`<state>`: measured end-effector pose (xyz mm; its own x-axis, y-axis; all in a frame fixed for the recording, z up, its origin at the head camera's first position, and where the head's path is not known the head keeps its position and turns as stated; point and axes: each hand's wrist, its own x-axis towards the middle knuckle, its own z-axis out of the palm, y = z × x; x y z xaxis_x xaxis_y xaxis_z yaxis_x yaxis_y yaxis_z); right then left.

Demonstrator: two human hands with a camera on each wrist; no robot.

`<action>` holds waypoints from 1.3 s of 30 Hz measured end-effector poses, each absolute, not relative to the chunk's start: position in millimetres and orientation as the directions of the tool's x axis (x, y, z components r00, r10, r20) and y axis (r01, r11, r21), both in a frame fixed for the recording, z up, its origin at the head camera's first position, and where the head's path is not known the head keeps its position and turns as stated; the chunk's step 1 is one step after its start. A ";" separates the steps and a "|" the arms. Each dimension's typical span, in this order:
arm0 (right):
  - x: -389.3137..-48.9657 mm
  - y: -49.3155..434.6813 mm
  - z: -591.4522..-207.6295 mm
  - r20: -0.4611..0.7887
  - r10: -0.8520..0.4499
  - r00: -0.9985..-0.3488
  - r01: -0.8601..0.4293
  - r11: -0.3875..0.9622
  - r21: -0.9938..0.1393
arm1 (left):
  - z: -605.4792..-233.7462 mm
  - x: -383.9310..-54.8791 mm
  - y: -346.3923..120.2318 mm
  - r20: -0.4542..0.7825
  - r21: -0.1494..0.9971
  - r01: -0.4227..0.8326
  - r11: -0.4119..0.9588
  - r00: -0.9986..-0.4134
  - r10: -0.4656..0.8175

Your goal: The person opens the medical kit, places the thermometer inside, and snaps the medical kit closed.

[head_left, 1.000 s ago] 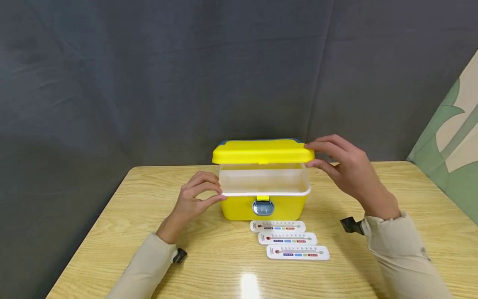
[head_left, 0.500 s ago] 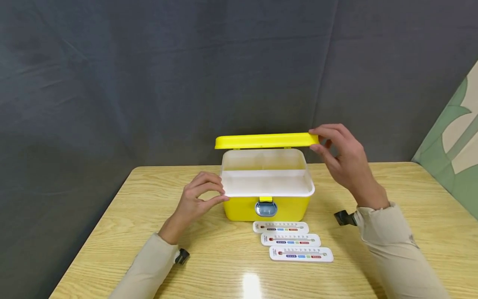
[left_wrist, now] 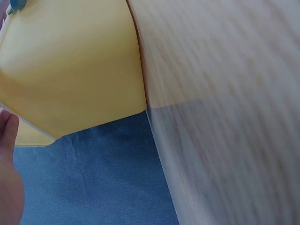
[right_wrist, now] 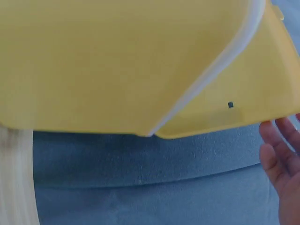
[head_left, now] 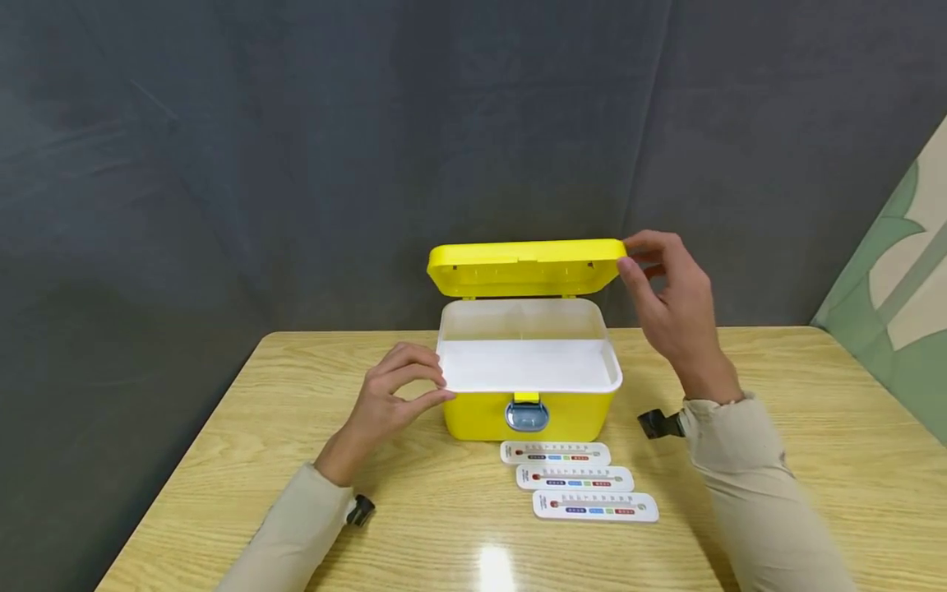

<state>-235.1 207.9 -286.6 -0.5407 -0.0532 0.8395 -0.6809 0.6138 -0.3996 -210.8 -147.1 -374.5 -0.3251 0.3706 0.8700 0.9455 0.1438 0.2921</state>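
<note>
A yellow storage box stands on the table, its lid swung up at the back and tilted. Inside sits a white tray with a raised divider; nothing lies in the part that shows. My left hand grips the box's left front corner at the rim, thumb in front and fingers along the side. At the lid's right corner my right hand holds the edge between thumb and fingers. The right wrist view has those fingertips right by the lid's edge. A grey latch hangs on the front.
Three white thermometers lie in a staggered row on the wooden table, just in front of the box. Behind the table's far edge hangs a dark grey cloth. A green and beige leaf-patterned panel stands at the right.
My right hand has raised the lid from partly lifted to tilted back, so its inside shows and the tray is uncovered. The left hand stays at the box's corner; the thermometers lie as before.
</note>
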 end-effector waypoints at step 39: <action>-240.8 201.4 -282.9 0.672 0.074 -0.737 -0.509 0.592 -0.624 | -375.8 -209.6 -145.0 0.850 0.306 0.927 0.216 -0.368 0.377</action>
<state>-240.8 201.4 -282.9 -0.7371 0.0742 0.6717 -0.5094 0.5922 -0.6244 -209.6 -145.0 -375.8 -0.3679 0.3770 0.8500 0.9274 0.2155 0.3058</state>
